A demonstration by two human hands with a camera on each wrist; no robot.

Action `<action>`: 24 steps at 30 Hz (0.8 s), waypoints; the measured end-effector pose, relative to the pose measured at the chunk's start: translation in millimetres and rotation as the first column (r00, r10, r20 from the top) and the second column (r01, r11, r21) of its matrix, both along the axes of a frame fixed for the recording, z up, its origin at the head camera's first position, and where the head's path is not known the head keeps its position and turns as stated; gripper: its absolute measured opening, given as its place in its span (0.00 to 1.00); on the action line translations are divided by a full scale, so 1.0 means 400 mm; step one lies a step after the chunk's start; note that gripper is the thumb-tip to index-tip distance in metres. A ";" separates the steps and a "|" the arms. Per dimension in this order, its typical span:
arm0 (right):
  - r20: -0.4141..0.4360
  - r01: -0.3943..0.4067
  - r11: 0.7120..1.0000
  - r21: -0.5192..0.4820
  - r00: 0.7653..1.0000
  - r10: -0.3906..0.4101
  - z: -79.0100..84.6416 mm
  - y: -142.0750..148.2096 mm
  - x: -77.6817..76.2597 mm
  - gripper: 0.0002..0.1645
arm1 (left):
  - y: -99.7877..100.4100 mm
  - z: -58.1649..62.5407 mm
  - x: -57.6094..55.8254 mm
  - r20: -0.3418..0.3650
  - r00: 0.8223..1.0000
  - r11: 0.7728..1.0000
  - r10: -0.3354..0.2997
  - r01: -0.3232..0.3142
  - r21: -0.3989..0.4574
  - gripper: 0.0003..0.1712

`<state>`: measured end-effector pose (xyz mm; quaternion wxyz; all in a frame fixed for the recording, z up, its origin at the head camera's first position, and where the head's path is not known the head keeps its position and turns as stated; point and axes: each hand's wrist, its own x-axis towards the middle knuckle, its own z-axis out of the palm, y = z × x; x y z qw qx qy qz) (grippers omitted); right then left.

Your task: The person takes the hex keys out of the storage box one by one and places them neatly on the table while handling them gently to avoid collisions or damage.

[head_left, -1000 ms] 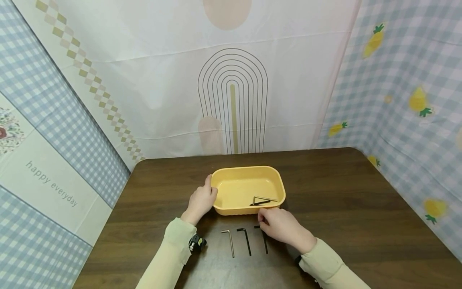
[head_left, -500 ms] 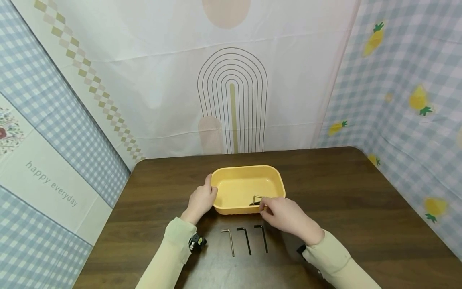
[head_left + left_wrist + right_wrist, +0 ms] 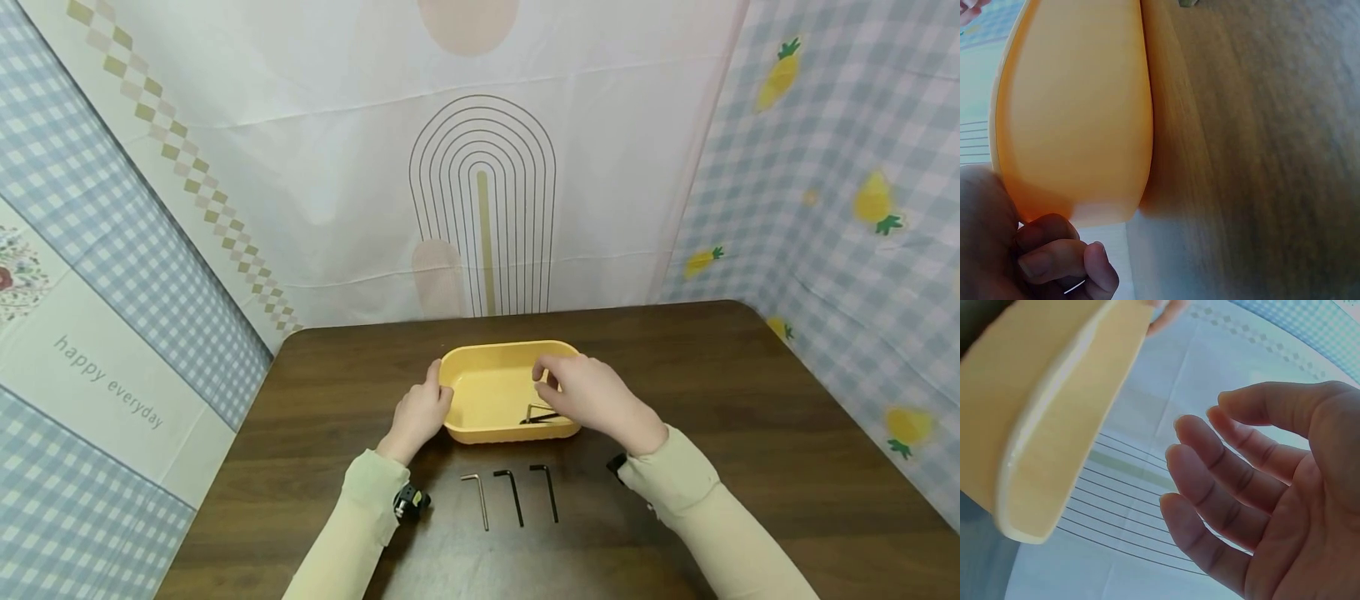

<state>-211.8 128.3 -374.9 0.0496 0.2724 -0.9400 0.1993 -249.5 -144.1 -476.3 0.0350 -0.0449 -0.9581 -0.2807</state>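
Note:
A yellow plastic tray [image 3: 487, 396] stands on the table, and my left hand [image 3: 418, 417] grips its left end. In the left wrist view the fingers [image 3: 1063, 256] curl at that end wall. Above the tray's right part hovers my right hand [image 3: 596, 396], its fingers [image 3: 1229, 481] apart and loosely bent with nothing between them. A brass-coloured hex key [image 3: 529, 410] and a black hex key [image 3: 542, 418] lie in the tray's front right corner, partly hidden by the right hand. Before the tray, a silvery hex key [image 3: 481, 502] and two black ones, the middle hex key [image 3: 516, 498] and the right hex key [image 3: 551, 493], lie in a row.
The dark wooden table [image 3: 352, 367] reaches back to a white patterned cloth [image 3: 337, 208]. Blue checked cloth [image 3: 847, 208] hangs along the right side, and more hangs on the left. A black wrist device [image 3: 411, 502] sits at the left sleeve.
My right hand has risen from the right hex key by the front rim, past the keys in the tray, to above the tray's right part. The left hand has stayed on the tray.

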 end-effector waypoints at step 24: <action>0.163 0.000 0.995 0.099 0.986 -0.016 -0.103 -0.020 -0.130 0.08 | -0.001 0.004 0.005 -0.005 1.000 1.000 -0.002 0.002 0.013 0.33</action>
